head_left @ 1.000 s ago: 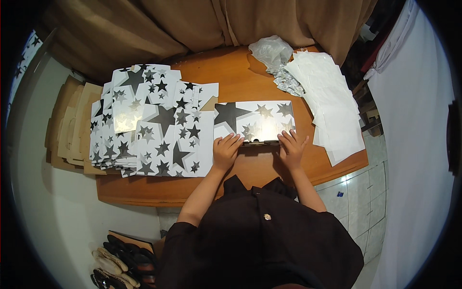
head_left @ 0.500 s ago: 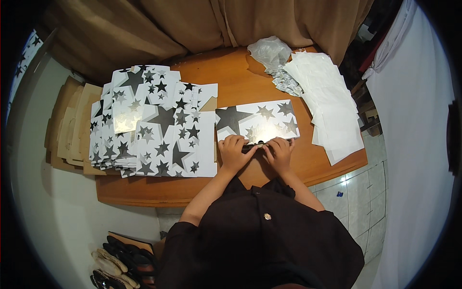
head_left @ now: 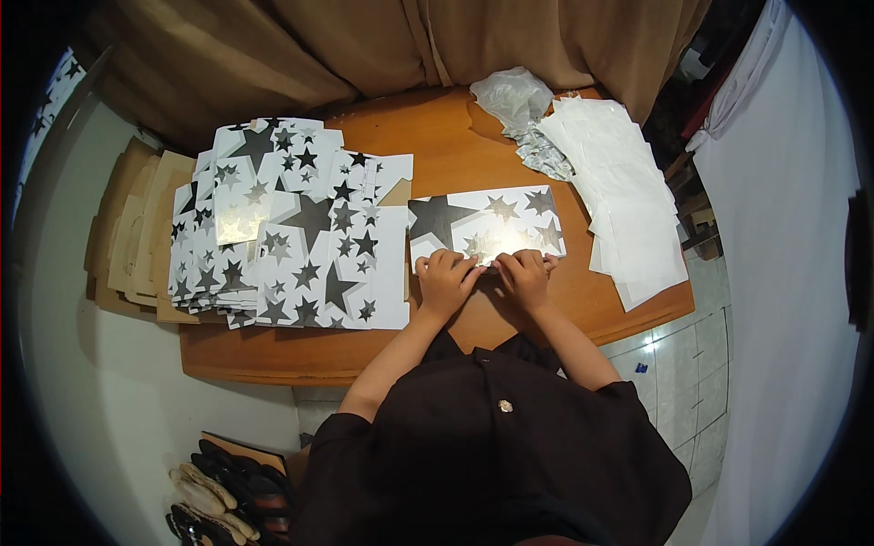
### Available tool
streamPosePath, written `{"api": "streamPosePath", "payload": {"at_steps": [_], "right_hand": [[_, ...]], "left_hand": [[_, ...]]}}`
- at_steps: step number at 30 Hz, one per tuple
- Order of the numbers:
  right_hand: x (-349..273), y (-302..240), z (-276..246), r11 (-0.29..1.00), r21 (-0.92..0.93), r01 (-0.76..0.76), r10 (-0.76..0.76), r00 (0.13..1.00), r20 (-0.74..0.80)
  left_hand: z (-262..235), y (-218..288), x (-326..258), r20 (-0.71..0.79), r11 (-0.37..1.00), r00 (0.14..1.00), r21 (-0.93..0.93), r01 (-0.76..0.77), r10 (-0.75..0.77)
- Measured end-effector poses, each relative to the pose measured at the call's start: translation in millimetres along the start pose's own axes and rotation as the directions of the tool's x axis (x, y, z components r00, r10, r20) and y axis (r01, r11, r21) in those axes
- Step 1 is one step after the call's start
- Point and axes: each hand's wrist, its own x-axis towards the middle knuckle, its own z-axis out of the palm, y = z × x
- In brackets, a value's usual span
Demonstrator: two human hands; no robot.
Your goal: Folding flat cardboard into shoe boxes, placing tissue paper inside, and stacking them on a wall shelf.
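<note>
In front of me on the table lies a flat white cardboard box (head_left: 489, 218) printed with grey and black stars. Its lid looks down, and light glares off the middle. My left hand (head_left: 445, 280) grips the near edge left of centre, fingers on top and thumb at the front. My right hand (head_left: 525, 276) holds the same edge farther right, its fingers bent over the rim. The two thumbs come close together at the middle of the front side. My fingers hide most of that side.
Star-printed cardboard sheets (head_left: 300, 227) are piled at the left, beside plain brown cardboard (head_left: 137, 232). White paper sheets (head_left: 628, 200) lie overlapped on the right. A crumpled clear plastic bag (head_left: 513, 98) sits at the back of the wooden table (head_left: 401, 127). Shoes (head_left: 228, 491) stand low at left.
The dark gap and small notch at the box's front edge no longer show. My fingers have drawn in over that edge, and the right hand has shifted slightly left.
</note>
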Motion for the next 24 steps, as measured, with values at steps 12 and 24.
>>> {"api": "streamPosePath", "payload": {"at_steps": [12,24], "right_hand": [[8.4,6.5,-0.2,0.986,0.115,0.120,-0.124,0.992,0.030],[-27.6,64.4,-63.7,0.785,0.424,-0.451,0.379,0.892,0.246]], "left_hand": [[10.1,-18.2,-2.8,0.075,0.990,0.987,0.008,-0.140,0.139],[-14.3,-23.2,-6.7,0.121,0.971,0.965,0.026,-0.239,0.234]]}}
